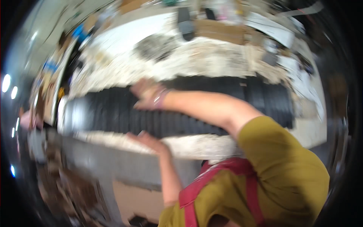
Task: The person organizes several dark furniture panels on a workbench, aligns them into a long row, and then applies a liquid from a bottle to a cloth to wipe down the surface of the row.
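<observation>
A long row of black strips or ribs, side by side, stretches across a white, stained worktable. Whether they are separate pieces or one ribbed sheet I cannot tell through the blur. My right hand reaches across and lies over the black row left of its middle, thumb apart from the fingers, with a band at the wrist. At the near edge of the row, my left hand has its fingers stretched out toward the left, by the table's front edge. Nothing shows in either hand.
A dark grey long object lies at the back beside a cardboard piece. White sheets and small clutter cover the back right. Below the table's front edge, a flat brown cardboard is on the floor, with brown clutter at the left.
</observation>
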A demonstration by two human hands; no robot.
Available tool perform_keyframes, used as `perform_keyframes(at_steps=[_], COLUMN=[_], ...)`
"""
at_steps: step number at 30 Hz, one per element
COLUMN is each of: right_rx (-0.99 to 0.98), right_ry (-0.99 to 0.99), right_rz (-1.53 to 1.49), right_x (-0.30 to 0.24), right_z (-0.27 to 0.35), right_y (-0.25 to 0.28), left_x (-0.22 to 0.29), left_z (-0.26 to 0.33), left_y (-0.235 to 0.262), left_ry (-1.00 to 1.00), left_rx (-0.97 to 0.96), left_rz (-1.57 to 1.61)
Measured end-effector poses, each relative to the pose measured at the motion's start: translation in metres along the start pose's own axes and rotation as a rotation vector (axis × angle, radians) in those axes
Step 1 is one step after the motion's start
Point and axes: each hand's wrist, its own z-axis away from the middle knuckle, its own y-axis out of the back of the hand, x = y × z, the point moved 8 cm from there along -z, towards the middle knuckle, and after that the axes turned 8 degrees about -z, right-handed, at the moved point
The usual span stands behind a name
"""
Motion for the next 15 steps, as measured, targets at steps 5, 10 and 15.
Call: perform_keyframes(at_steps=[5, 10, 15], right_rx=[0.273, 0.482, 1.348], right_ry=[0.109, -0.383, -0.929], right_rz=[-0.047, -0.172, -0.296], right_x=[-0.004, 0.038, 0.055], right_z=[0.125, 0.350, 0.646], right_y=[0.071, 0.191, 0.225], left_x=[0.081, 0.205, 0.315], left_z=[-0.018, 0.003, 0.127], left_y=[0.027, -0.079, -0.240], left_ry=[-0.124, -0.326, -0.594], left_rx=[0.092, -0.465, -1.070], left_rz=[-0.315, 0.348, 0.299])
